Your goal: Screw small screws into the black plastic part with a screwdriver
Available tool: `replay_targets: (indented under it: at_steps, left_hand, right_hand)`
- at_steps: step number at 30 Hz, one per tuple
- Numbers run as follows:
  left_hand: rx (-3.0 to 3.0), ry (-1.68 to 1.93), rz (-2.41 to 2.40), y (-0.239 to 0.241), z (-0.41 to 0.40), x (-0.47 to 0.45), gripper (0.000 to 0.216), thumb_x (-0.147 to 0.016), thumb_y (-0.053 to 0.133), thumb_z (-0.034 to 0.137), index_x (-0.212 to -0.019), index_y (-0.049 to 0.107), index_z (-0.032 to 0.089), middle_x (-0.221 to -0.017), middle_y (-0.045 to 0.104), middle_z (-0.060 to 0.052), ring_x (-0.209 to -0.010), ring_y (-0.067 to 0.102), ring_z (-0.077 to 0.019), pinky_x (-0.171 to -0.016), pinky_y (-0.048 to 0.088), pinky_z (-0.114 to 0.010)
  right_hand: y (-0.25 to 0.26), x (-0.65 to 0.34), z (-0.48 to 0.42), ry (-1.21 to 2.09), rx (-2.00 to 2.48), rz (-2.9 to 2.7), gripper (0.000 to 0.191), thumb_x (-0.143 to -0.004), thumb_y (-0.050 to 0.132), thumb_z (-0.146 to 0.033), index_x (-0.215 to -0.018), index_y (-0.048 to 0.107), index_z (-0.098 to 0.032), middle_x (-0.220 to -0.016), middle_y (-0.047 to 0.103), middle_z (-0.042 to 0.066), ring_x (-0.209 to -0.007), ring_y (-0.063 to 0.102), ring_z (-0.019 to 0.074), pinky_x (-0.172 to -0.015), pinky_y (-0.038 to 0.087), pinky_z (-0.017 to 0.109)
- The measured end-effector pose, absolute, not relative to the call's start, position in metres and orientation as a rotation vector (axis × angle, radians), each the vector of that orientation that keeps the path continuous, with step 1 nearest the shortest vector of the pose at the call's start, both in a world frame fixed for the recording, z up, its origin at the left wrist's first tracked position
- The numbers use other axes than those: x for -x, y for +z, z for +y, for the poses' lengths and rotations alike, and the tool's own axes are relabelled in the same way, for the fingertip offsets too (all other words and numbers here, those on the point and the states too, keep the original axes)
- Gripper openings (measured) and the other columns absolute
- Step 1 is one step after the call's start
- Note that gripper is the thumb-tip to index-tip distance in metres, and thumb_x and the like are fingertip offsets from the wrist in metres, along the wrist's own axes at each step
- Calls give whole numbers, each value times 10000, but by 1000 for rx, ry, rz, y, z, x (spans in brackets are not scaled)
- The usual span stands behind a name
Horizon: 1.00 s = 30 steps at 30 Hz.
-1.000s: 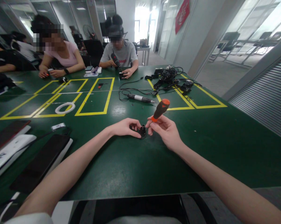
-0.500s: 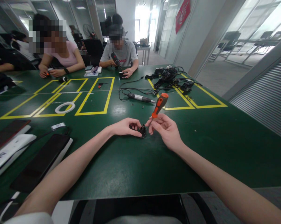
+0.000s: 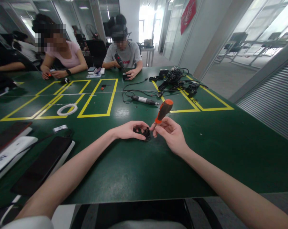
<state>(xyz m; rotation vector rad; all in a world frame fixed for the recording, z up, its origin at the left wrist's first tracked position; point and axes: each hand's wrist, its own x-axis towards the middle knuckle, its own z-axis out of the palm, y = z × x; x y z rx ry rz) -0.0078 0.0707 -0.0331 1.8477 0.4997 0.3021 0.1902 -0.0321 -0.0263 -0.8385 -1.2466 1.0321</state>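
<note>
Near the middle of the green table (image 3: pixel 125 171), my left hand (image 3: pixel 131 130) is closed around a small black part (image 3: pixel 147 135) with a short metal-looking post on top. The part rests on the table, and my fingers cover much of it. My right hand (image 3: pixel 169 132) pinches the shaft of a screwdriver (image 3: pixel 164 110) with an orange and dark handle. The handle tilts up and to the right, above my fingers. Its tip sits close beside the black part; whether they touch I cannot tell.
An electric screwdriver (image 3: pixel 144 100) with a cord lies beyond my hands. Tangled black cables (image 3: pixel 174 78) are at the back right. A white ring (image 3: pixel 67 109) lies on the left, with dark devices (image 3: pixel 42 165) nearer me. Two people (image 3: pixel 122 52) work across the table.
The screwdriver handle has tipped slightly lower and to the right in my right hand. My left hand keeps hold of the black part in nearly the same place.
</note>
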Motion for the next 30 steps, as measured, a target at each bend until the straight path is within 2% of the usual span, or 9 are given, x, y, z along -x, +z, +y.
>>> replay_targets:
  at_steps: [4, 9, 14, 22, 25, 30]
  left_hand:
    - [-1806, 326, 497, -32, 69, 7, 381, -754, 848, 291, -1060, 647, 184, -1037, 704, -36, -927, 600, -158, -864, 457, -316]
    - [-1791, 321, 469, -32, 69, 7, 339, -758, 844, 283, -1002, 634, 176, -986, 685, -21, -902, 595, -150, -875, 459, -316]
    - [-1801, 331, 502, -34, 70, 7, 363, -746, 852, 301, -1019, 645, 180, -979, 687, -22, -899, 599, -157, -853, 462, -312]
    - [-1681, 327, 515, -31, 71, 6, 232, -821, 710, 369, -951, 660, 183, -964, 687, -11, -943, 597, -180, -927, 449, -333]
    - [-1736, 346, 569, -30, 72, 5, 252, -852, 668, 428, -913, 672, 184, -939, 687, -13, -922, 584, -183, -917, 449, -328]
    - [-1728, 362, 601, -32, 70, 2, 304, -816, 716, 470, -911, 680, 183, -928, 702, -21, -889, 592, -185, -901, 461, -337]
  right_hand:
    - [-25, -190, -34, 1007, 900, -1271, 341, -809, 833, -505, -814, 664, -209, -735, 760, 27, -569, 641, 134, -584, 586, 300]
    - [-23, -189, -35, 1048, 841, -1300, 329, -859, 781, -524, -863, 691, -208, -756, 764, 36, -553, 640, 138, -568, 583, 311]
    - [-26, -188, -34, 1019, 874, -1297, 365, -830, 800, -553, -830, 657, -217, -718, 748, 22, -543, 622, 134, -568, 576, 305]
    - [-23, -189, -33, 1029, 864, -1302, 367, -857, 770, -556, -761, 708, -207, -719, 710, 22, -555, 627, 136, -553, 570, 304]
    - [-25, -189, -32, 1083, 842, -1285, 369, -864, 756, -573, -826, 692, -211, -740, 731, 26, -558, 639, 141, -551, 574, 307]
    - [-30, -188, -30, 1048, 829, -1264, 364, -852, 782, -549, -867, 610, -228, -706, 735, -2, -530, 605, 123, -548, 547, 282]
